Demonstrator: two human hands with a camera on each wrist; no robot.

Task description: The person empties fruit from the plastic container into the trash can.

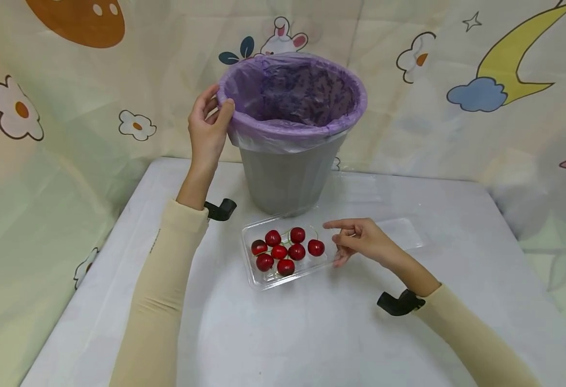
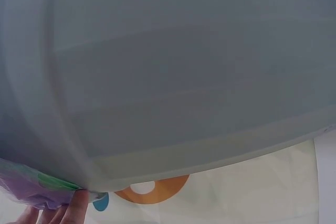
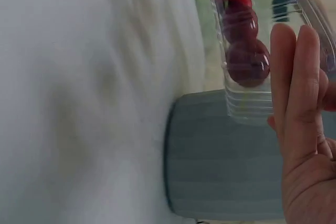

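A grey trash bin (image 1: 287, 177) stands at the back of the table, lined with a purple bag (image 1: 292, 129) folded over its rim. My left hand (image 1: 208, 126) grips the rim's left side, thumb in front; its fingertips (image 2: 79, 203) touch the bag in the left wrist view. In front of the bin is a clear plastic tray (image 1: 256, 285) holding several dark red cherries (image 1: 285, 267), some with green stems. My right hand (image 1: 362, 239) pinches the tray's right end, index finger pointing over it. From the right wrist view, the tray looks raised off the table, two straight fingers (image 3: 302, 98) beside it.
Behind my right hand, a clear plastic lid-like piece (image 1: 401, 232) lies on the white-covered table (image 1: 287, 333). More clear plastic (image 1: 360, 188) lies right of the bin, its outline faint. A patterned cloth (image 1: 166, 64) hangs close behind the bin.
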